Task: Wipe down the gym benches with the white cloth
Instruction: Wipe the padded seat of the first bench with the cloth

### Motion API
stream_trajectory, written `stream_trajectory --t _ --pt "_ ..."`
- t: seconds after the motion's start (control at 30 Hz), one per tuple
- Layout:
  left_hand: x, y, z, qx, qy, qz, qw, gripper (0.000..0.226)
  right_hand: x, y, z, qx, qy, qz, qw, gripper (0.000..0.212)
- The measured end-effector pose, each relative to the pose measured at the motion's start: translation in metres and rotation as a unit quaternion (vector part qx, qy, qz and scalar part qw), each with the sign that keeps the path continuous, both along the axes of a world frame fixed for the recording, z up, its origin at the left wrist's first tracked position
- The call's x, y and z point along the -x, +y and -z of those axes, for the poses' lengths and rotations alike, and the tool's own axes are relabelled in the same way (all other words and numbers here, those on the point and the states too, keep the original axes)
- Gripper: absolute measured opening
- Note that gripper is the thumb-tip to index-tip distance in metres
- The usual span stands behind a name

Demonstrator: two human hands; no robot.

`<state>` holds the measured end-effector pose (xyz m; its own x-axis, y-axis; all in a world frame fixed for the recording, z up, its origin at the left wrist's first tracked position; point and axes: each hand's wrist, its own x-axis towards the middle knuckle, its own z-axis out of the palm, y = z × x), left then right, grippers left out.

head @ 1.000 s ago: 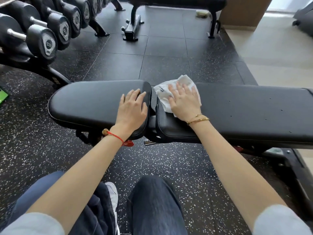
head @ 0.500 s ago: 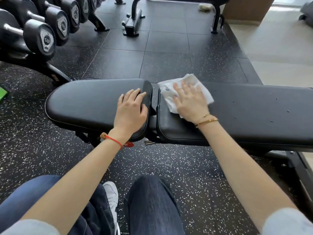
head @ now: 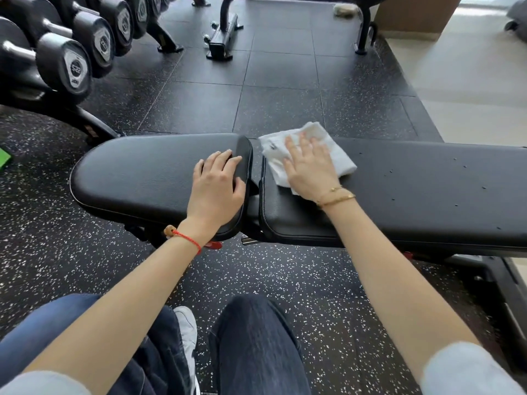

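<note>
A black padded gym bench lies across the view in two parts: a seat pad [head: 137,172] on the left and a long back pad [head: 422,189] on the right, with a narrow gap between them. The white cloth [head: 339,155] lies at the left end of the back pad. My right hand [head: 310,169] presses flat on the cloth, fingers spread. My left hand [head: 218,186] rests palm down on the right end of the seat pad and holds nothing.
A rack of black dumbbells [head: 71,55] stands at the upper left. A second bench's frame [head: 225,38] stands beyond on the dark rubber floor. The near bench's base [head: 499,280] runs along the floor at the right. My knees are close below the bench.
My right hand has slid the cloth a little to the right along the back pad. The left hand has stayed on the seat pad.
</note>
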<state>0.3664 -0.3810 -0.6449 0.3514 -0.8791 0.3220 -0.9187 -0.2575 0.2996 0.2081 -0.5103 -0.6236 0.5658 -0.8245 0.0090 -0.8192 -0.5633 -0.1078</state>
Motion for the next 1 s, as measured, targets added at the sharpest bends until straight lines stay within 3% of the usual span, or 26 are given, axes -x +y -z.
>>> stream_trajectory --t 0.1,0.23,0.47,0.6,0.73,0.87,1.0 --pt "-0.003 0.001 0.000 0.003 0.006 0.002 1.000 0.047 -0.007 0.018 0.004 0.010 0.000 -0.040 0.999 0.057" --pt "-0.004 0.001 0.002 0.009 0.006 0.007 1.000 0.046 0.044 0.028 0.010 0.011 -0.025 -0.062 0.998 0.056" --pt "-0.002 0.000 0.002 0.007 0.009 0.004 1.000 0.046 0.020 -0.015 -0.002 -0.026 0.007 0.048 0.998 0.054" --pt "-0.003 0.001 0.003 0.004 0.011 0.007 1.000 0.046 0.012 0.026 0.003 0.001 0.007 -0.025 1.000 0.055" --pt "-0.005 0.002 0.003 0.005 0.013 0.011 1.000 0.046 0.055 0.058 0.007 0.010 -0.013 -0.090 0.996 0.055" --pt "-0.004 0.002 0.002 0.004 0.012 0.008 1.000 0.047 0.083 0.016 0.006 -0.008 -0.007 0.003 1.000 0.053" --pt "-0.001 0.001 0.000 0.002 0.004 0.005 1.000 0.046 0.040 -0.029 -0.003 -0.033 0.001 0.089 0.996 0.053"
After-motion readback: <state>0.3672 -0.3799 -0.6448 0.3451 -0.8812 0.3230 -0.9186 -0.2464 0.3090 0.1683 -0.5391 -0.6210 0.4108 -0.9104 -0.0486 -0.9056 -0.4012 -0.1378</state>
